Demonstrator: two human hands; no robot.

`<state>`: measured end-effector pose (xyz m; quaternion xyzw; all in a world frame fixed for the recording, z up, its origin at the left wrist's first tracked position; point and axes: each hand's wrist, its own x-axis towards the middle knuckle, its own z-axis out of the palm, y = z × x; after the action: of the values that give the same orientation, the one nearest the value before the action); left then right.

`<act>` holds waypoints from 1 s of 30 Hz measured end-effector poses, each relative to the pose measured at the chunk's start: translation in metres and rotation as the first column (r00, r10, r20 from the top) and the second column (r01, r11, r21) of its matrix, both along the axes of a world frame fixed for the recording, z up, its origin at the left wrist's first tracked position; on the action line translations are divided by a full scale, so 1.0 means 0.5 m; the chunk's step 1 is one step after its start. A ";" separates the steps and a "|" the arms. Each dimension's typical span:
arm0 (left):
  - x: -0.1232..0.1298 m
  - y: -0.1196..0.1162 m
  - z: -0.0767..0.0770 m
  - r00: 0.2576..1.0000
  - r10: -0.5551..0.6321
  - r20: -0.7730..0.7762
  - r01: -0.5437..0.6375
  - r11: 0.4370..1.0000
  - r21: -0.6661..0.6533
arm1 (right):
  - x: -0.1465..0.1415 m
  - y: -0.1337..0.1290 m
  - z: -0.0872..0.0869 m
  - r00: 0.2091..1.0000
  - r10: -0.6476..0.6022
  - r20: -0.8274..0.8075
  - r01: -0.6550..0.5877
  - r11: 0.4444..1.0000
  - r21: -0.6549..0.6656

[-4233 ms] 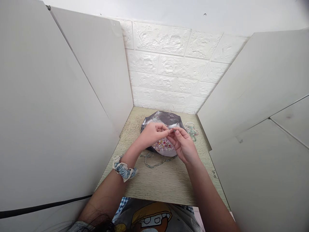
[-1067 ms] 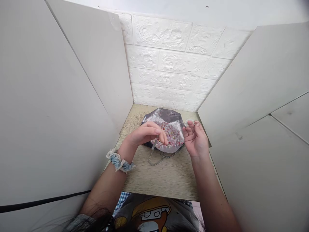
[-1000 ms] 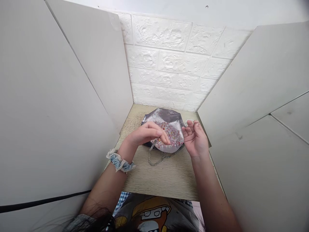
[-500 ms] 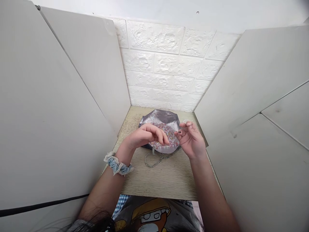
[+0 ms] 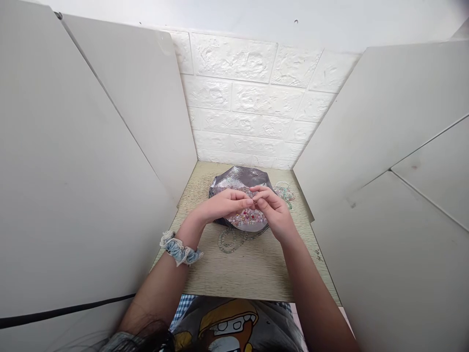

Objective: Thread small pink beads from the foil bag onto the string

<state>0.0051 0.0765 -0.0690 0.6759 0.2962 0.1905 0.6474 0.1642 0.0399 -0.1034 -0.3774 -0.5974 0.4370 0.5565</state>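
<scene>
Over the bead-filled pouch, my left hand and my right hand meet fingertip to fingertip. Thumb and fingers of each are pinched together, and what they grip is too small to make out. Beneath them lies a silvery grey pouch, spread on the tabletop, with many small pink, white and red beads in it. A strand of pale green and clear beads is looped on the table at the pouch's near edge. Another coil of pale beads sits right of the pouch, behind my right hand.
The narrow wooden tabletop runs between tall white panels on the left and right. A white brick-pattern wall closes off the back. A few tiny pieces lie near the right edge.
My right hand has moved left and turned inward, so its fingers now touch those of my left hand. The left fingers have closed into a pinch. The right-hand bead coil has come into view.
</scene>
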 end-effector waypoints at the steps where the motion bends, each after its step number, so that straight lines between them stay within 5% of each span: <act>1: -0.001 0.000 0.001 1.000 0.017 -0.011 -0.017 1.000 0.014 | -0.001 0.000 0.001 0.999 -0.043 0.015 0.042 0.999 0.015; 8: 0.006 0.002 0.000 0.979 0.202 0.006 -0.202 0.979 0.024 | -0.004 0.008 -0.002 0.916 -0.233 0.327 0.182 0.967 0.180; 12: 0.008 0.011 -0.008 0.914 0.398 0.078 -0.397 0.917 -0.026 | -0.011 0.016 -0.024 0.654 -0.150 0.741 0.079 0.988 0.130; 15: 0.005 0.014 -0.008 0.889 0.438 0.136 -0.422 0.897 -0.127 | -0.019 0.017 -0.039 0.451 -0.058 0.890 0.041 0.998 0.045; 21: 0.003 0.010 0.003 0.870 0.478 0.116 -0.455 0.872 -0.182 | -0.024 0.014 -0.054 0.327 -0.066 0.943 0.059 0.997 0.050; 26: 0.006 0.009 0.002 0.873 0.482 0.070 -0.473 0.873 -0.116 | -0.023 0.014 -0.056 0.351 -0.091 0.932 0.085 0.994 0.065; 30: 0.006 0.005 0.006 0.896 0.439 -0.065 -0.437 0.898 0.045 | -0.022 0.014 -0.036 0.624 -0.178 0.760 0.163 0.982 0.096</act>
<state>0.0083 0.0788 -0.0658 0.6078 0.4616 0.3107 0.5666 0.1531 0.0470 -0.1216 -0.5765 -0.7419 0.1761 0.2938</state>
